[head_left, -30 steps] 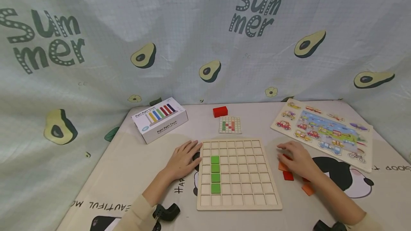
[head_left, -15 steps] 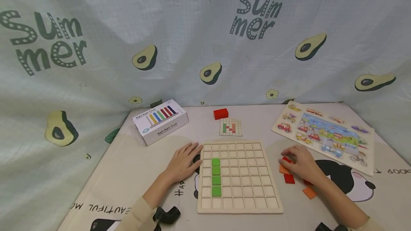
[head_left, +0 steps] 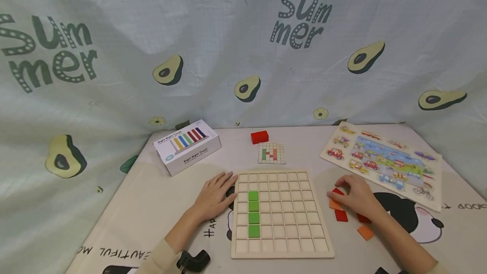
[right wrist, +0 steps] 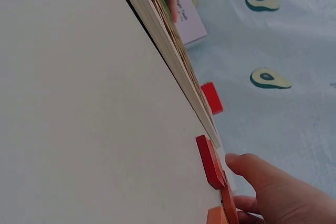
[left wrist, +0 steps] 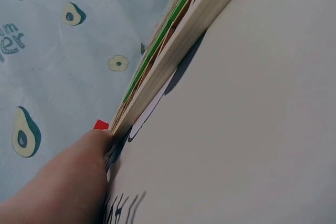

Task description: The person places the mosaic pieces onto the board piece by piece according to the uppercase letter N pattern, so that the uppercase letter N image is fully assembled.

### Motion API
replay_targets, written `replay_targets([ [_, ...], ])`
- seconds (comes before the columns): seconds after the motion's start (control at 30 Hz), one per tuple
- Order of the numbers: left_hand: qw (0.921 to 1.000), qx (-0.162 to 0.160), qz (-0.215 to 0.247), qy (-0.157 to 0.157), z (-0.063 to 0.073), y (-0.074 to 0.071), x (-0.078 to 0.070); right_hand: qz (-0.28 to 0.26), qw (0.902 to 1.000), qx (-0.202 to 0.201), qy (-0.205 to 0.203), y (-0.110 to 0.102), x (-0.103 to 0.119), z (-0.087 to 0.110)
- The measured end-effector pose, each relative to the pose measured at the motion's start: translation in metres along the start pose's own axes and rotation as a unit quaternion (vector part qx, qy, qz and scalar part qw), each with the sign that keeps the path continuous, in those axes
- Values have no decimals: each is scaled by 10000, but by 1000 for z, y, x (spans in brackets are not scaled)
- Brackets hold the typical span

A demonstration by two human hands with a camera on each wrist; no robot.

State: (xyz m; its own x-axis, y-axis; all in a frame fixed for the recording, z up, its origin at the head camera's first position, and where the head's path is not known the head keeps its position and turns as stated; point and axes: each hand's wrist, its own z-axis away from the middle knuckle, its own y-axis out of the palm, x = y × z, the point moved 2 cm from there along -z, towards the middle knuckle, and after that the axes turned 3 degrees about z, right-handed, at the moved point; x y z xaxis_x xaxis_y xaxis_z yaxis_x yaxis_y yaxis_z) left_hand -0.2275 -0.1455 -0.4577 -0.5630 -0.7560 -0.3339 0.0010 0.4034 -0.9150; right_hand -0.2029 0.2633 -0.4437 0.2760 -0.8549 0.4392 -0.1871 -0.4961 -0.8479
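A wooden grid board lies mid-table, with several green square tiles in one column near its left side. My left hand rests flat beside the board, fingertips at its left edge; the left wrist view shows its thumb against the board's side. To the right of the board, my right hand is over a small group of tiles. A red tile and an orange tile show near its thumb and fingers. In the right wrist view the thumb stands apart from the fingers, above the tiles.
Another red tile and an orange tile lie closer to the front. Behind the board are a pattern card and a red block. A white box stands back left; a vehicle puzzle board lies back right.
My right hand has shifted slightly over the tiles and its thumb has spread from the fingers. The left hand stays at the board's edge. The head view has tilted slightly.
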Motion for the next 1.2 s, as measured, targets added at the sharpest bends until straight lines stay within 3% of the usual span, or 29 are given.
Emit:
replay_targets([
  [0.4,10000,25,-23,-29,2,0,-2,-387,9957,718,433,-8,-8,3],
  [0.7,9999,37,23,-110,0,0,-1,-481,9964,689,128,-8,-6,-2],
  [1.2,9999,93,32,-29,-2,-1,1,-538,9970,564,19,-4,3,0],
])
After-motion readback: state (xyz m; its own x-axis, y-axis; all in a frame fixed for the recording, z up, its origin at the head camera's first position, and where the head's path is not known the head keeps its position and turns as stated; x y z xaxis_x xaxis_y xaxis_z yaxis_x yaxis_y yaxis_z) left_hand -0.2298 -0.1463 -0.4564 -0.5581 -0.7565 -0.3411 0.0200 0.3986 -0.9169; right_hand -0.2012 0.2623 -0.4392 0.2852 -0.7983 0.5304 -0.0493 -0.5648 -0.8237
